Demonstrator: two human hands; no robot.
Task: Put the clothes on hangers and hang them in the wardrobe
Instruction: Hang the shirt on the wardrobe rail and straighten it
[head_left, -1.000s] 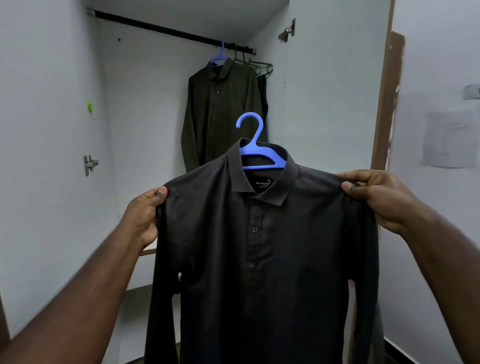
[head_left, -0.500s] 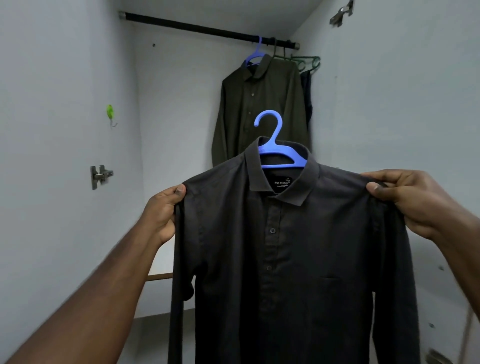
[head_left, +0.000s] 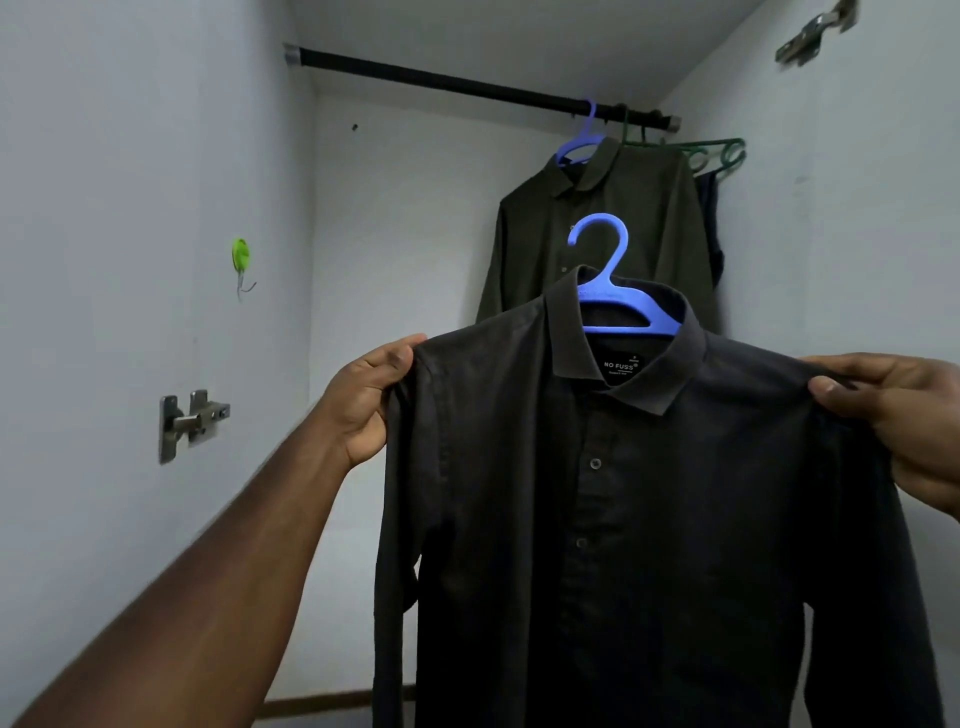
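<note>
A black button shirt (head_left: 649, 519) hangs on a blue plastic hanger (head_left: 618, 296), held up in front of the open wardrobe. My left hand (head_left: 369, 400) pinches its left shoulder and my right hand (head_left: 904, 410) pinches its right shoulder. The hanger's hook stands free above the collar, well below the black rail (head_left: 467, 85). At the rail's right end a dark green shirt (head_left: 597, 234) hangs on another blue hanger (head_left: 582, 137), partly hidden behind the black shirt.
Green hangers (head_left: 717, 153) and a dark garment (head_left: 709, 223) hang at the rail's far right. The left wall carries a green hook (head_left: 241, 257) and a metal hinge (head_left: 189, 421); another hinge (head_left: 813, 34) sits on the right wall.
The view has swung closer into the wardrobe and to the left, so the rail and green shirt appear nearer. Both hands keep their hold on the shirt's shoulders.
</note>
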